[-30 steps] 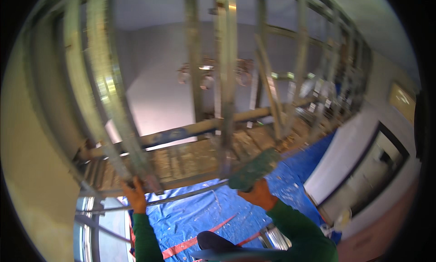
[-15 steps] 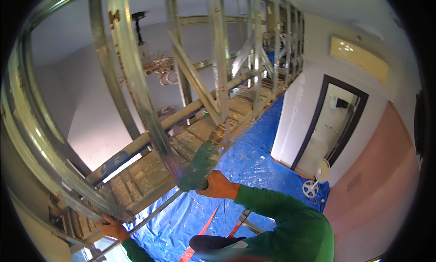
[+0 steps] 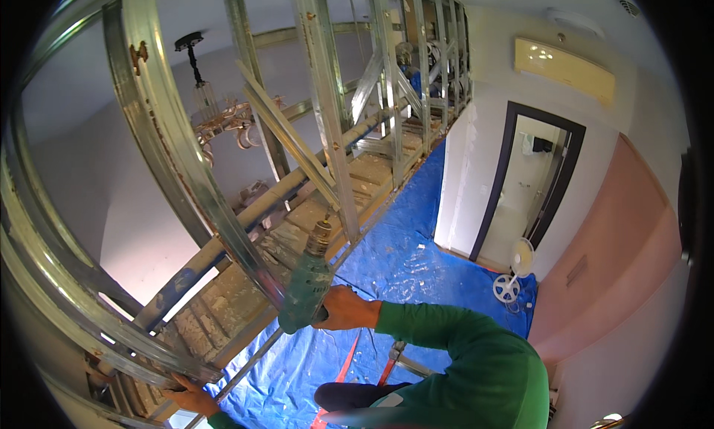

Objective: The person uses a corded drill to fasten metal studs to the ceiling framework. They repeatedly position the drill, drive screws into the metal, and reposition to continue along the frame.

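My right hand (image 3: 348,308) is closed round the handle of a green power drill (image 3: 305,291). The drill's chuck (image 3: 320,238) points up and away, and its bit is close to the foot of a metal stud (image 3: 331,131) with a slanted metal strip (image 3: 286,135) beside it. At the lower left, my left hand (image 3: 192,396) grips the lower end of another metal stud (image 3: 149,363), near the edge of a plank platform (image 3: 223,310). Part of its fingers is hidden behind the metal.
Metal framing runs along the left, with a pipe (image 3: 249,217) across it and a chandelier (image 3: 227,120) beyond. Blue sheeting (image 3: 401,243) covers the floor below. A white fan (image 3: 513,273) stands near a dark door frame (image 3: 487,206). A ladder-like red and grey piece (image 3: 398,358) is beneath me.
The view has shifted to the right. My right hand has turned the drill so that it points more steeply upward. My left hand stays at the stud's lower end.
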Demonstrator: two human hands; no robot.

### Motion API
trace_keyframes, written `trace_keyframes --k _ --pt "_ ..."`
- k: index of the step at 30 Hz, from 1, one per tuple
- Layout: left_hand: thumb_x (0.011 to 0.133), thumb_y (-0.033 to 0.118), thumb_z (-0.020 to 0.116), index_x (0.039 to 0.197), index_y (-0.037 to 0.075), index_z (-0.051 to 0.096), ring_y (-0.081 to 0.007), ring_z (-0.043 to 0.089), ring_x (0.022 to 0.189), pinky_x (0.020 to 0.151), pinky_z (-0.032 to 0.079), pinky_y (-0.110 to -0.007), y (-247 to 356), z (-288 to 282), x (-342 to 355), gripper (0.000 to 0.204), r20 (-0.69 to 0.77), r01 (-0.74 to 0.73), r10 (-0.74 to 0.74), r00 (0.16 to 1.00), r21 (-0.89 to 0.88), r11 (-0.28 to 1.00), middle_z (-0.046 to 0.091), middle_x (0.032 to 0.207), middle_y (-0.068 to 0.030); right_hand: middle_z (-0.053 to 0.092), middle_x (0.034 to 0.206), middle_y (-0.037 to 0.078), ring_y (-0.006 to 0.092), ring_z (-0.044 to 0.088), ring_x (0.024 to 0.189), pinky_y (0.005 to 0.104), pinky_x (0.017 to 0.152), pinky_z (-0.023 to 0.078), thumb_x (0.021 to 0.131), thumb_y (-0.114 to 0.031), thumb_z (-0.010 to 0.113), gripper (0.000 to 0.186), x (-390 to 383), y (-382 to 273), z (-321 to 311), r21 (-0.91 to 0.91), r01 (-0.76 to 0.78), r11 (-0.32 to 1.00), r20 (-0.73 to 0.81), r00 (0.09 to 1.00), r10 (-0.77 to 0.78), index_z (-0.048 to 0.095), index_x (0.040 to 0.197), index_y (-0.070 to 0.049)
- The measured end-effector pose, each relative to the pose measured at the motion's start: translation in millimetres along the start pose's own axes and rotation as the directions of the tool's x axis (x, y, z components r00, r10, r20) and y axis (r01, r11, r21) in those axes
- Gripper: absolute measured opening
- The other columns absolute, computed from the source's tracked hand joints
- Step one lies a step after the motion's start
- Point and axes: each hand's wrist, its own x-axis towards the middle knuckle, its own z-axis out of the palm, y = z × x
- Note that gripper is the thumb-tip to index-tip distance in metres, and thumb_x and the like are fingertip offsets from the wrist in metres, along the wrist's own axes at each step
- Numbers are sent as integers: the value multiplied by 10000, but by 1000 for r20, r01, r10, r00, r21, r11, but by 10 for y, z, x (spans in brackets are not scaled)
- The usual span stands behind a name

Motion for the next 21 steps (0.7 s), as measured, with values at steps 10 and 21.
trace_keyframes --k 10,21 --pt "1089 586 691 1480 -163 503 -522 766 1016 779 620 -567 -28 -121 54 865 27 33 -34 999 45 998 704 1227 -403 743 936 235 465 747 894 539 802 608 859 -284 830 338 -22 -85 -28 34 -33 999 55 998 31 716 1042 -24" --pt "1050 398 801 1479 -104 614 -480 581 1398 1231 450 -538 -106 -288 72 686 170 -263 228 959 227 938 607 1512 -320 762 999 192 437 749 934 533 823 608 848 -334 852 457 -38 13 115 -33 106 994 79 992 -103 725 1225 -109"
